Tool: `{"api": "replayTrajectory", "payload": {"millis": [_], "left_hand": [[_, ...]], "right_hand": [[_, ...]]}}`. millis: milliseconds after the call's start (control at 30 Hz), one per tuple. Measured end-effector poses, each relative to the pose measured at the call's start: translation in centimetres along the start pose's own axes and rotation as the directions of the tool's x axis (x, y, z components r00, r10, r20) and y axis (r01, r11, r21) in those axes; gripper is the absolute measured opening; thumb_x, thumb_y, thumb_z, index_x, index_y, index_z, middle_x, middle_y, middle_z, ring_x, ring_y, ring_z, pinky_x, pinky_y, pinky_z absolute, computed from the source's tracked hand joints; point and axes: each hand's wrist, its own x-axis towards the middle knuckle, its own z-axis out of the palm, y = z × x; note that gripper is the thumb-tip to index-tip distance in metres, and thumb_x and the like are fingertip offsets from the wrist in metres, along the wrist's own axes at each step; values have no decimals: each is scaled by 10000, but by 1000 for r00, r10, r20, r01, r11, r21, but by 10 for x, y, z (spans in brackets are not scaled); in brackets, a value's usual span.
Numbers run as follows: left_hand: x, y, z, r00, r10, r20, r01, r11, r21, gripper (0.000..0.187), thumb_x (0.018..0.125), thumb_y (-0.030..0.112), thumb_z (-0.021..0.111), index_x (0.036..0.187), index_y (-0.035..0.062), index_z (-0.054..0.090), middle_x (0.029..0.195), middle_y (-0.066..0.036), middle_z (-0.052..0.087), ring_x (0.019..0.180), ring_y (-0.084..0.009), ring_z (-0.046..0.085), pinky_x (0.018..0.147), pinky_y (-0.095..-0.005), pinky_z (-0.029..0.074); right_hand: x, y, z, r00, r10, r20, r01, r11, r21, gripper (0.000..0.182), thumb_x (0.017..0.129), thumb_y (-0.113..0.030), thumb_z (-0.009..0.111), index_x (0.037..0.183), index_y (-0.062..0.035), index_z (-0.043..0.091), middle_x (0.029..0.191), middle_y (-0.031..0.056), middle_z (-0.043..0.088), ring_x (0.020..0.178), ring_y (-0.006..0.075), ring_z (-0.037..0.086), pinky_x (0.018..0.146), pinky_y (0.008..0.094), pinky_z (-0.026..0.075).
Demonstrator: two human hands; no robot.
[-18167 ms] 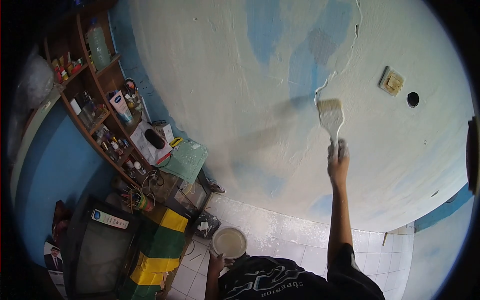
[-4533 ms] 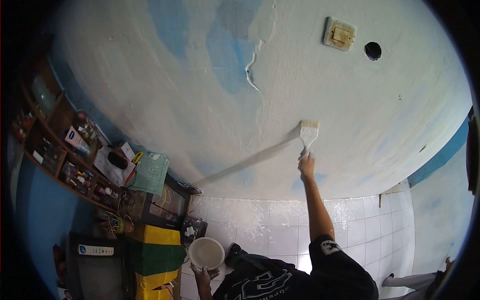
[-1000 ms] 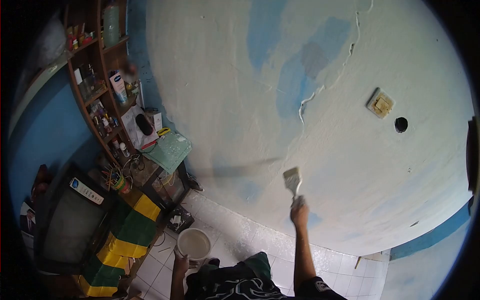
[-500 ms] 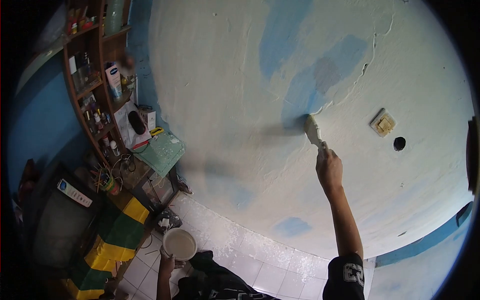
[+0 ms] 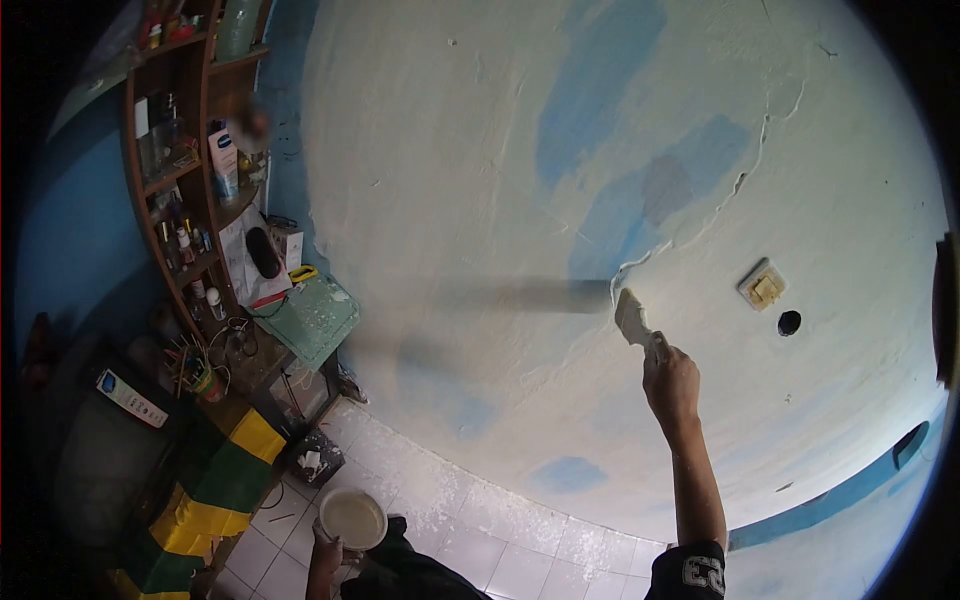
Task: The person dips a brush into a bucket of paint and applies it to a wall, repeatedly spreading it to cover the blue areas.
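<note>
A flat paintbrush, caked in whitish paint, is gripped by its handle in my right hand. Its bristle end points up and left, close to the wall just below a raised crack line. The wall wears pale coating with blue patches showing through. Low at the left, my left hand holds a round tub by its side, and pale paint fills part of it.
A light switch and a dark round hole are on the wall at right. Wooden shelves with bottles stand left, above a green board and a yellow-and-green cloth. White splatters dot the tiled floor.
My right hand has drawn the brush down and away from the crack line's lower end. The view has shifted slightly, while my left hand still holds the tub.
</note>
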Motion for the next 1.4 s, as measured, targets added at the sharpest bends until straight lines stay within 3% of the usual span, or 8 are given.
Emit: {"api": "replayTrajectory", "payload": {"millis": [433, 533, 767, 833, 933, 1067, 1200, 1400], "left_hand": [[-6, 15, 1, 997, -72, -42, 74, 995, 61, 599, 861, 12, 338, 1297, 255, 5, 1036, -262, 491, 535, -285, 620, 427, -348, 552], [-7, 2, -19, 999, -7, -37, 9, 999, 48, 607, 867, 22, 373, 1306, 255, 24, 1057, -268, 467, 587, -326, 625, 496, -398, 565], [-50, 4, -36, 979, 63, -196, -74, 996, -51, 590, 889, 22, 328, 1313, 247, -15, 949, -263, 537, 577, -282, 628, 455, -343, 545], [-59, 3, -39, 971, 19, -240, -33, 998, -56, 589, 890, 26, 332, 1312, 249, -13, 944, -260, 540, 593, -288, 632, 459, -344, 547], [-57, 1, -44, 964, 32, -263, -35, 999, -6, 565, 900, 86, 364, 1304, 260, 10, 992, -269, 519, 636, -313, 632, 520, -395, 563], [-29, -6, -56, 981, -6, -194, 14, 999, 37, 574, 886, 70, 360, 1301, 257, 11, 1000, -268, 517, 672, -315, 633, 553, -405, 564], [-24, 30, -41, 989, -50, -139, 65, 992, 108, 559, 893, 85, 363, 1304, 232, 13, 979, -267, 527, 677, -317, 632, 550, -400, 562], [-13, 55, -46, 979, -134, -153, 159, 974, 163, 580, 880, 39, 361, 1299, 248, 20, 1011, -274, 505, 637, -315, 632, 533, -391, 561]], "right_hand": [[23, 1, 22, 977, -86, 197, 104, 991, -81, 248, 787, -80, 480, 1019, -14, 538, 613, 182, 571, 562, 337, 575, 501, 424, 458], [-7, 14, 45, 988, -107, 110, 102, 993, 50, 251, 797, -100, 472, 1027, -26, 540, 592, 189, 564, 553, 354, 571, 496, 444, 454], [-153, -27, 120, 939, 262, 224, -319, 906, 279, 218, 787, -193, 577, 975, -86, 547, 608, 193, 572, 549, 359, 565, 488, 447, 426], [-185, -36, 146, 897, 337, 286, -441, 718, 538, 246, 803, -246, 591, 946, -47, 573, 551, 113, 561, 428, 212, 500, 399, 344, 372], [-228, -47, 203, 687, 515, 513, -687, 230, 689, 298, 839, -297, 566, 929, -14, 583, 511, -1, 478, 397, 69, 371, 357, 236, 275], [-230, -79, 205, 449, 493, 745, -743, -258, 618, 288, 878, -302, 507, 908, -23, 572, 518, -60, 362, 389, 28, 313, 351, 195, 230], [-203, -106, 227, 481, 567, 669, -577, -370, 728, 236, 892, -271, 487, 903, -41, 538, 547, -55, 396, 412, 20, 339, 367, 180, 262], [-117, -120, 270, 569, 724, 389, -337, -226, 914, 276, 905, -316, 456, 1012, -68, 515, 579, -55, 385, 411, 16, 316, 359, 180, 256]]}}
